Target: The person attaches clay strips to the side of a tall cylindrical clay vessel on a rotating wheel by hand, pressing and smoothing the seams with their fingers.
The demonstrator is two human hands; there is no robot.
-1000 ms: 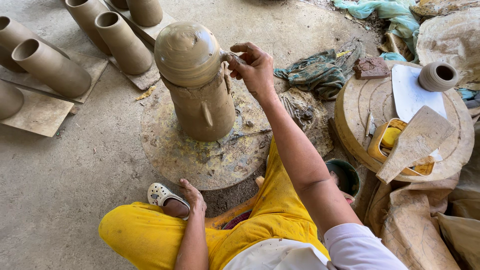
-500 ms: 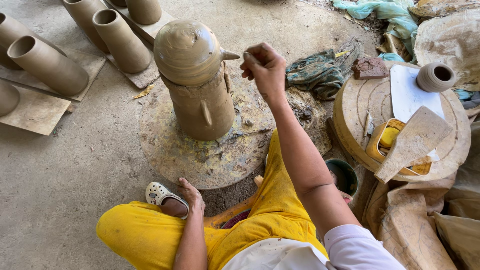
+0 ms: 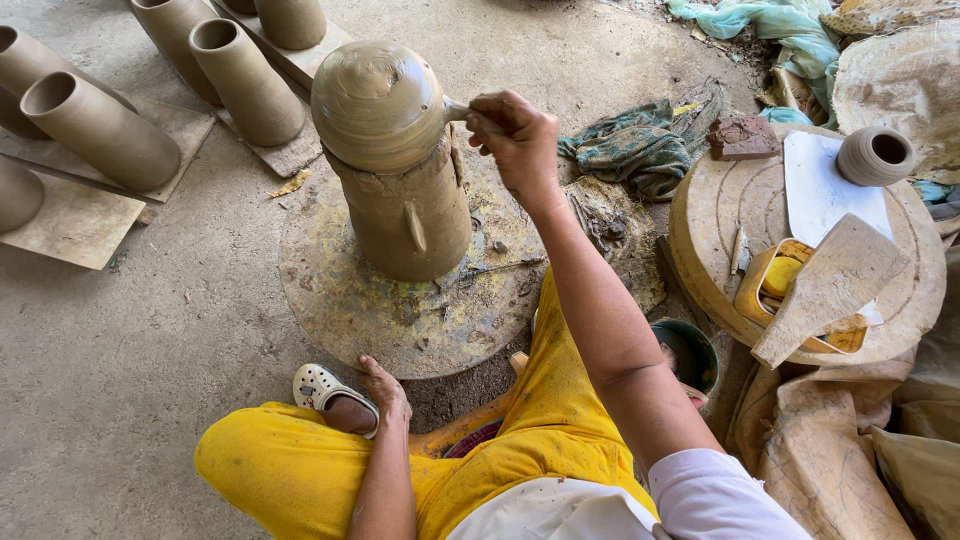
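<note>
Two hands | right hand (image 3: 515,135) fingers pinched shut on small clay spout (image 3: 455,108), touching domed clay pot (image 3: 385,105) just left | pot body shaped atop clay cylinder (image 3: 410,215) on wheel (image 3: 340,300); spout joint seemingly unfinished | left hand (image 3: 385,390) resting loosely open on ankle, holding nothing.

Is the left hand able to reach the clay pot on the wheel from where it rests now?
Probably yes. The left hand rests on the foot by the white shoe, at the wheel's near edge. Nothing lies between it and the clay pot. The right hand works on the far side.
</note>
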